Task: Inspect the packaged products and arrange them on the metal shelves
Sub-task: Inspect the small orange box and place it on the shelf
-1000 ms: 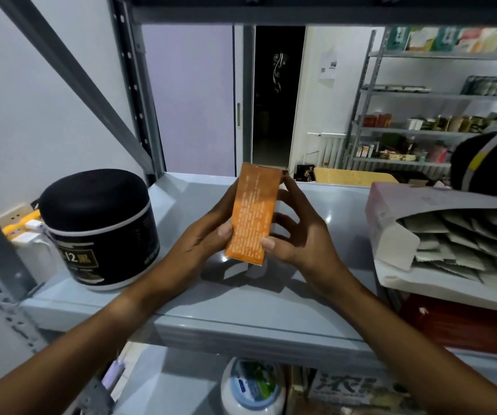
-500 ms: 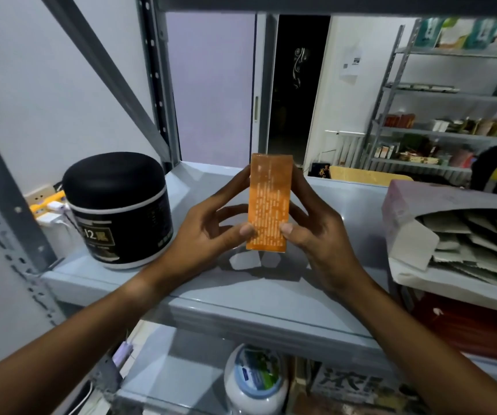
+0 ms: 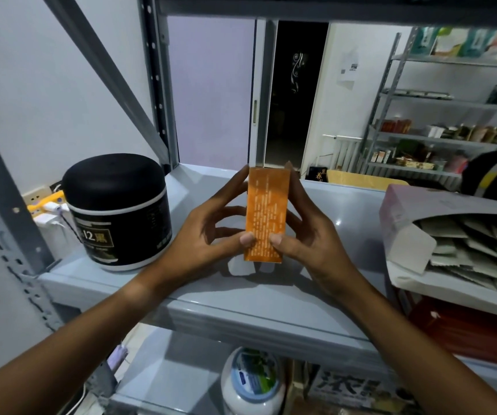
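Your left hand [image 3: 211,238] and right hand [image 3: 310,241] are bare: no gloves, rings or wristbands show. Both forearms are uncovered along their full visible length, down to the frame's lower corners; no sleeve edge appears. Your thumbnails are short and unpainted.

Grey metal shelf [image 3: 271,307]: black jar [image 3: 118,211] left, open box [image 3: 439,235] right.
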